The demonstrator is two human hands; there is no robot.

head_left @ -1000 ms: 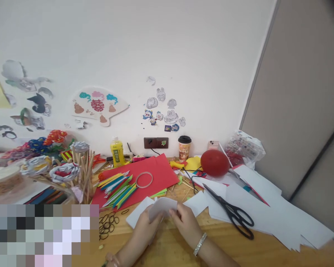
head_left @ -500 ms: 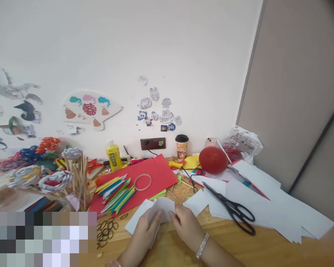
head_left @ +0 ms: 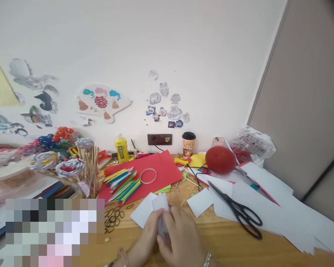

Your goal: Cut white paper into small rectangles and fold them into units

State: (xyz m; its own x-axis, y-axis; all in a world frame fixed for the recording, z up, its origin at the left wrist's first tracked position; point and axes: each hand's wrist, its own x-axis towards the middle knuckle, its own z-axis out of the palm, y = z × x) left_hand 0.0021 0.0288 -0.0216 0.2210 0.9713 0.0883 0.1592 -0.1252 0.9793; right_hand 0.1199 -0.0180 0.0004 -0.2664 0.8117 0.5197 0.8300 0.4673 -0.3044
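Low in the middle of the head view, a white sheet of paper [head_left: 160, 203] is bent over into a narrow strip. My left hand [head_left: 148, 233] is closed on its left side, thumb on top. From the right, my right hand [head_left: 180, 230] grips the same paper with curled fingers, covering much of it. Flat on the table just behind my left hand lies another white paper piece [head_left: 141, 214]. A white paper square [head_left: 200, 202] rests beyond my right hand.
Black scissors [head_left: 239, 211] lie on white sheets [head_left: 269, 211] at right. Folded coloured paper strips [head_left: 125, 185] and a clear ring [head_left: 148, 176] sit on red paper [head_left: 167, 167]. Black rubber bands [head_left: 114, 218] are at left. Behind stand a yellow bottle [head_left: 121, 149], a cup [head_left: 188, 144] and a red balloon [head_left: 220, 159].
My hands have come together, and the paper, earlier held spread and curved between them, is now folded over narrow. The view has turned slightly left.
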